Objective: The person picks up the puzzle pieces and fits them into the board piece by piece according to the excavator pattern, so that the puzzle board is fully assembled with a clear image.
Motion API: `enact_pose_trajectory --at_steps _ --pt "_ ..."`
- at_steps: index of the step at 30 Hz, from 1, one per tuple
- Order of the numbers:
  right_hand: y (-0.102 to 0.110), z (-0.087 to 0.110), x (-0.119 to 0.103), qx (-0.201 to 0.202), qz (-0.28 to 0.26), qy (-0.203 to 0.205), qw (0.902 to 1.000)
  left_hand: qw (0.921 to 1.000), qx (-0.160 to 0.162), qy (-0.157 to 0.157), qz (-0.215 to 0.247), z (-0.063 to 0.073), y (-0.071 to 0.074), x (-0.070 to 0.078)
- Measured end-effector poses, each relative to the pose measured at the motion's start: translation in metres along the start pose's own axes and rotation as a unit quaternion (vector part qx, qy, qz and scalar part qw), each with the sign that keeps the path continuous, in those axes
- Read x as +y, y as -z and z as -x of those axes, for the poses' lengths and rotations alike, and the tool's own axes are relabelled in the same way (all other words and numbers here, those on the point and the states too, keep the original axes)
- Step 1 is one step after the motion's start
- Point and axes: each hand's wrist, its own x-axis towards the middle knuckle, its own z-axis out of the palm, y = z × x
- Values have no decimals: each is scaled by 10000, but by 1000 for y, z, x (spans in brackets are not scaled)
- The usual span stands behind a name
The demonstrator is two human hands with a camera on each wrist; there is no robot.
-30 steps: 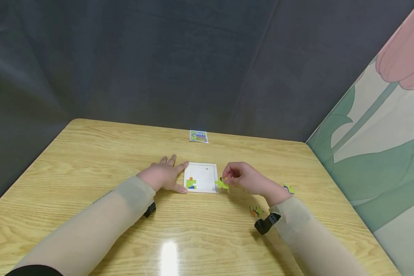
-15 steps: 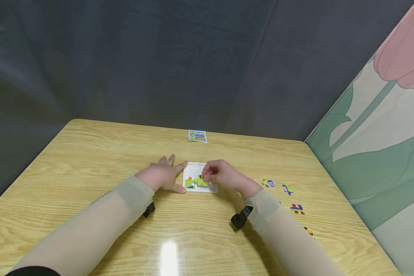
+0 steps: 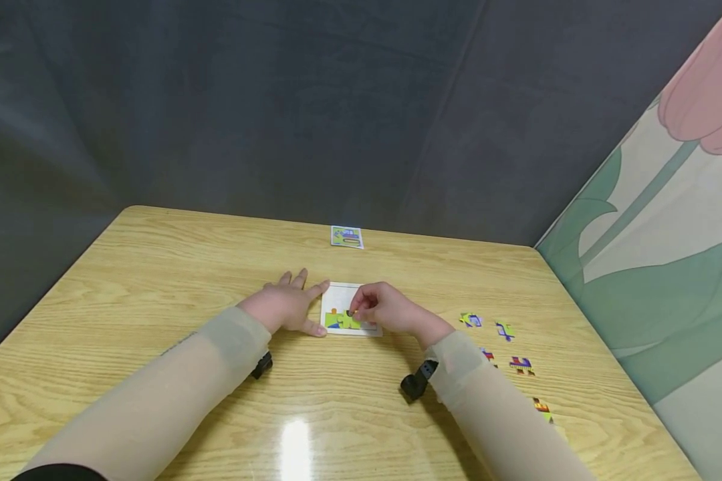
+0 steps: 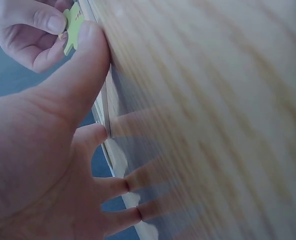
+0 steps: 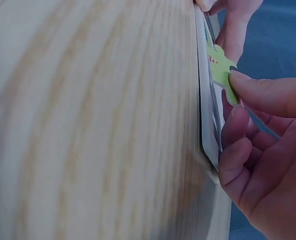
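A white puzzle board [image 3: 344,294] lies in the middle of the table in the head view. One green puzzle piece [image 3: 333,321] sits in its near left corner. Right beside that piece, my right hand [image 3: 388,308] pinches a second green puzzle piece [image 5: 221,67] between thumb and fingers. The right wrist view shows this piece tilted over the board, one edge low against it. My left hand [image 3: 285,307] is spread flat on the table, its thumb and index fingertip at the board's left edge. In the left wrist view its thumb [image 4: 80,70] overlaps the board's edge.
Several loose puzzle pieces lie to the right, among them a green and blue piece [image 3: 505,331] and a red and purple piece [image 3: 521,364]. A small picture card [image 3: 346,237] lies at the table's far edge. A dark curtain [image 3: 313,113] hangs behind.
My right hand has moved left with the pinched puzzle piece, from beside the board to over it, against the corner piece. The left hand stays put.
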Motion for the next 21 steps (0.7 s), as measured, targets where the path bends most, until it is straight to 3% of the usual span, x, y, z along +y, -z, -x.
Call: enact_pose_trajectory --at_steps 21 --pt "-12 -2 -6 517 559 -399 9963 9999 -20 -28 123 0 0 0"
